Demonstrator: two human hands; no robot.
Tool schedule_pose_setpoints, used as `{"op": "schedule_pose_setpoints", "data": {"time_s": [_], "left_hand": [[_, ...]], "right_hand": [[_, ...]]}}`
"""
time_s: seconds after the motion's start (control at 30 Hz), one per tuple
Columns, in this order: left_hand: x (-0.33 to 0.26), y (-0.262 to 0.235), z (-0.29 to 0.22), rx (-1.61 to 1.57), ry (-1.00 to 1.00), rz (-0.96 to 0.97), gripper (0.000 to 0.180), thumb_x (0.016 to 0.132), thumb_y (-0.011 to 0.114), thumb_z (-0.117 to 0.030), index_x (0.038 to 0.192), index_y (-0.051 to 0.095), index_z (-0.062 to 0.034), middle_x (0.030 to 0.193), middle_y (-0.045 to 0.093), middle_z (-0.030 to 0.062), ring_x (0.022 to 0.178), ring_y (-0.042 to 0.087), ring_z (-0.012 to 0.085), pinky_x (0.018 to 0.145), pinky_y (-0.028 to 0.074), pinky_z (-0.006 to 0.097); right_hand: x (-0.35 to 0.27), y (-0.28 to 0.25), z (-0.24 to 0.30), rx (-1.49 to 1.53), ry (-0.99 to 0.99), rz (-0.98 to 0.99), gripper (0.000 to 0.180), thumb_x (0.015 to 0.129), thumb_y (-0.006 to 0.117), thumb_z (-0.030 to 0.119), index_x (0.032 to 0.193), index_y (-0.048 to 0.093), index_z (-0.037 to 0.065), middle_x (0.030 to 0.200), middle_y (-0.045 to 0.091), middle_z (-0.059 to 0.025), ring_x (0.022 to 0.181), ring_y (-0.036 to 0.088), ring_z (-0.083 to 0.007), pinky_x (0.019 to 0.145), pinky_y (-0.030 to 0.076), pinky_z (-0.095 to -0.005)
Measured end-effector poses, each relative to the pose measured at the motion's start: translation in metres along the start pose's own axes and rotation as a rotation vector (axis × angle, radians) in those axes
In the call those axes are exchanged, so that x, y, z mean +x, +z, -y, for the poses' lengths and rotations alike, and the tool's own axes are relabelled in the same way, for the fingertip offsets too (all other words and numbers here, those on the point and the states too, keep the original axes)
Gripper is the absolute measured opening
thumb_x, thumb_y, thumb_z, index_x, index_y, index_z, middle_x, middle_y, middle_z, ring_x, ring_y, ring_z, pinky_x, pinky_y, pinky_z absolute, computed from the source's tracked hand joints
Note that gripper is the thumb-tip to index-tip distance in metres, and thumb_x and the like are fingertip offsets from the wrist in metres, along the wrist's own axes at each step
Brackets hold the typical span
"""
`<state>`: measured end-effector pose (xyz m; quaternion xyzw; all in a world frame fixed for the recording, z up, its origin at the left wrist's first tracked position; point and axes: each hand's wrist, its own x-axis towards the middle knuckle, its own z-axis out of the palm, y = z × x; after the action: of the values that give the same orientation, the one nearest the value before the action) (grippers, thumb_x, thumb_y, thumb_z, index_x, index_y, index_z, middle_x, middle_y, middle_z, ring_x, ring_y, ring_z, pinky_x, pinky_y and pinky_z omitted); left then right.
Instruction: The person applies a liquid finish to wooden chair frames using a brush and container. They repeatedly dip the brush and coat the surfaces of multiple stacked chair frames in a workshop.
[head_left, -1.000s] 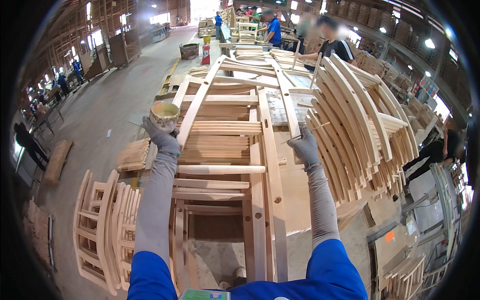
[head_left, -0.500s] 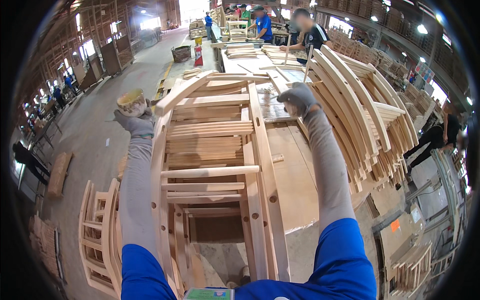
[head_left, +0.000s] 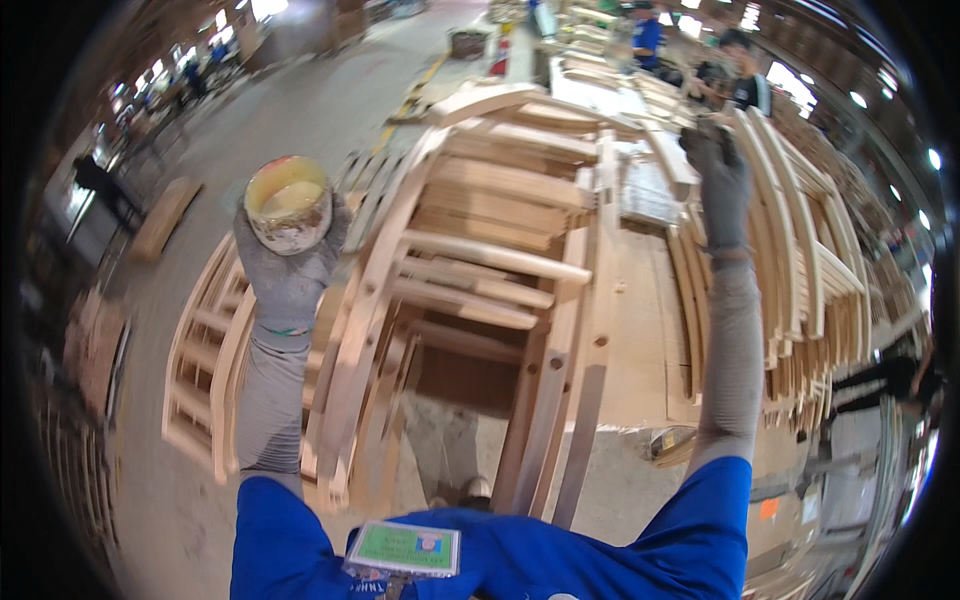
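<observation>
My left hand (head_left: 285,275), in a grey glove, is wrapped round a small stained pot (head_left: 292,236) that holds a pale, creamy liquid. It holds the pot upright, just left of the ladder-like wooden frames (head_left: 498,256) in front of me. These frames have curved tops, cross slats and round holes in the side posts. Out at the right, my gloved right hand (head_left: 722,190) is raised beside the stack of curved wooden frames (head_left: 785,240). Its fingers look curled but blurred, and anything inside them is hidden.
Beneath the frames and to their right runs a wooden worktop (head_left: 635,330). More slatted frames (head_left: 205,365) stand low at the left. Farther along the bench, co-workers stand, one in a blue shirt (head_left: 647,40). A dark basket (head_left: 468,43) rests on the floor beyond.
The pot is nearer and tilted so its liquid shows. My right hand has moved right and up, toward the stacked frames. The whole view has turned left and downward.
</observation>
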<state>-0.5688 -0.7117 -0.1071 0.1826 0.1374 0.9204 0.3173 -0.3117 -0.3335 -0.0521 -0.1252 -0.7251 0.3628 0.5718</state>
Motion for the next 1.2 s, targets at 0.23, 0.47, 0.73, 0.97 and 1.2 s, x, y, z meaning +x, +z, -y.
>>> {"op": "schedule_pose_setpoints", "data": {"time_s": [0.23, 0.47, 0.73, 0.97, 1.2], "left_hand": [[-0.152, -0.007, -0.009, -0.142, 0.037, -0.315, 0.056, 0.087, 0.051, -0.051, 0.124, 0.048, -0.0076, 0.121, 0.051, 0.0163, 0.114, 0.049, 0.0340, 0.102, 0.037, 0.052], [-0.221, -0.029, 0.003, -0.109, -0.045, -0.275, 0.051, 0.092, 0.042, -0.048, 0.125, 0.049, -0.0093, 0.123, 0.053, 0.0142, 0.111, 0.053, 0.0303, 0.096, 0.044, 0.050], [-0.221, -0.044, 0.001, -0.007, -0.174, -0.367, 0.055, 0.097, 0.033, -0.044, 0.124, 0.047, 0.0016, 0.117, 0.056, 0.0167, 0.106, 0.057, 0.0278, 0.090, 0.050, 0.040], [-0.227, -0.085, -0.004, 0.640, -0.028, -0.187, 0.070, 0.084, 0.063, -0.006, 0.140, 0.020, -0.0023, 0.134, 0.038, 0.0172, 0.123, 0.044, 0.0281, 0.100, 0.043, 0.036], [-0.215, -0.090, -0.005, 0.603, -0.010, -0.259, 0.051, 0.091, 0.047, -0.034, 0.131, 0.037, -0.0039, 0.126, 0.048, 0.0159, 0.115, 0.051, 0.0272, 0.095, 0.047, 0.041]], "right_hand": [[-0.132, 0.032, 0.107, 0.260, 0.179, 0.171, 0.039, 0.098, 0.044, 0.027, 0.124, 0.052, -0.001, 0.098, 0.064, -0.0112, 0.080, 0.061, -0.0137, 0.070, 0.052, -0.0264], [-0.224, 0.078, 0.147, 0.603, 0.496, 0.449, 0.013, 0.083, 0.061, -0.001, 0.095, 0.061, -0.005, 0.094, 0.065, -0.0157, 0.079, 0.065, -0.0210, 0.073, 0.053, -0.0310], [-0.251, 0.134, 0.188, 0.475, 0.224, 0.740, 0.022, 0.070, 0.071, -0.009, 0.089, 0.061, -0.004, 0.091, 0.065, -0.0157, 0.086, 0.064, -0.0222, 0.072, 0.054, -0.0298], [-0.257, 0.164, 0.192, 0.330, 0.133, 0.876, 0.021, 0.072, 0.070, -0.007, 0.091, 0.062, -0.005, 0.093, 0.065, -0.0143, 0.085, 0.065, -0.0207, 0.072, 0.054, -0.0293], [-0.266, 0.180, 0.176, 0.818, 0.922, 0.466, 0.016, 0.089, 0.058, 0.010, 0.098, 0.056, -0.004, 0.094, 0.062, -0.0193, 0.080, 0.066, -0.0239, 0.072, 0.059, -0.0342]]}}
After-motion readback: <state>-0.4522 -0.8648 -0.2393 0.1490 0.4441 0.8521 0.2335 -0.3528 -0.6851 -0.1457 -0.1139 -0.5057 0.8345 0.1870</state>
